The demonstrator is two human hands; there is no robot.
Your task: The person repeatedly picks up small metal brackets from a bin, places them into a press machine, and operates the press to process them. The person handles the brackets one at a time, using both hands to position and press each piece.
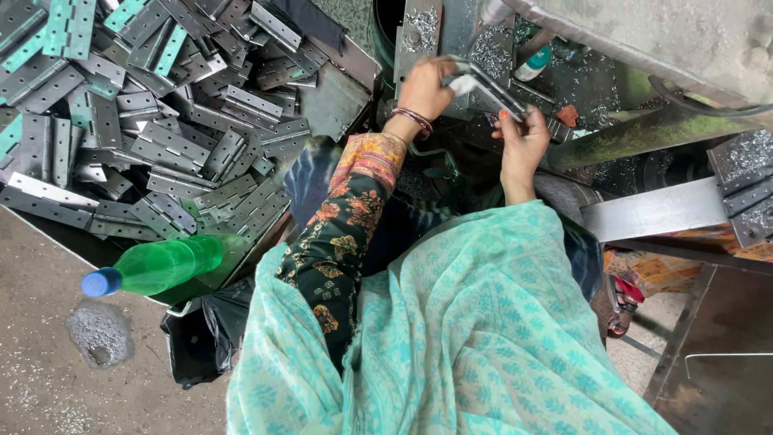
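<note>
Both my hands are raised in front of me at a metal machine bed. My left hand (428, 87), with bangles at the wrist, grips the upper end of a grey metal hinge (489, 87) together with a bit of white cloth. My right hand (522, 141) holds the lower end of the same hinge, fingers curled around it. The hinge lies tilted between the two hands, over a surface strewn with metal shavings (491, 48). My flowered sleeve and turquoise shawl fill the lower middle of the view.
A large pile of grey and teal metal hinges (153, 121) fills a tray on the left. A green plastic bottle with a blue cap (157, 266) lies at its near edge. Flat metal bars and more hinges (745, 189) sit at the right. A sandal (624, 298) shows lower right.
</note>
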